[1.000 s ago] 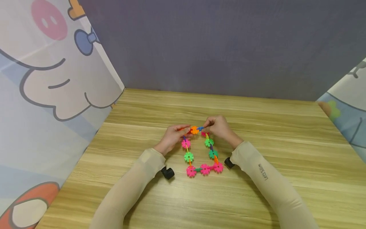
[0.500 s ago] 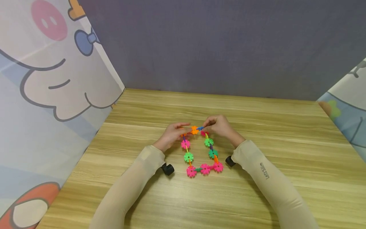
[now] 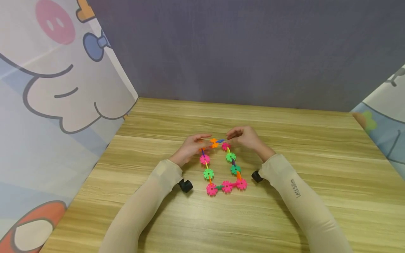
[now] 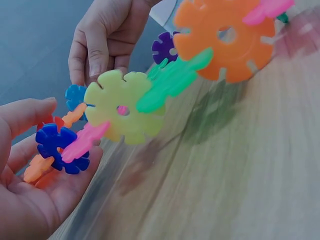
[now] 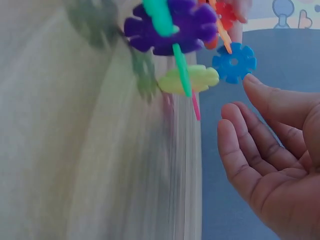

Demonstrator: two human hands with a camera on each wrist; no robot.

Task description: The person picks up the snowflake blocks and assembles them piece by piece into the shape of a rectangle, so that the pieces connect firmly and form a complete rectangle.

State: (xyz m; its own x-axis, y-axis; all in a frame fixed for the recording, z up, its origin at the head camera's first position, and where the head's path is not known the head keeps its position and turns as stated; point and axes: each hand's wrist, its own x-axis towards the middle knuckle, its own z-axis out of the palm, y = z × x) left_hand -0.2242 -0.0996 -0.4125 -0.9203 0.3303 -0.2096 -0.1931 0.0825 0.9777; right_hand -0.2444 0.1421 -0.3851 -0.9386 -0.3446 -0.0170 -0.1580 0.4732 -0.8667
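Observation:
A chain of slotted plastic snowflake discs (image 3: 208, 173) in several colours forms a rough four-sided loop on the table. At the far side, a light blue disc (image 5: 237, 62) ends one side, with a small gap to a pink disc (image 3: 225, 146). My left hand (image 3: 188, 147) holds the chain's far left corner, near a red disc (image 5: 226, 16) and a dark blue disc (image 4: 52, 145); the thumb is above, the fingers below. My right hand (image 3: 248, 138) is at the light blue disc with fingers spread, thumb tip close to it; whether they touch I cannot tell.
The wooden table (image 3: 158, 225) extends all round the loop. A dark grey panel (image 3: 246, 52) stands behind it, and a cartoon-printed wall (image 3: 44, 112) is at the left. Black wrist cameras (image 3: 185, 186) sit near both sleeves.
My right hand has let go of the light blue disc and drawn slightly right. The far pink disc shows more fully, and the orange and light blue discs have shifted a little left.

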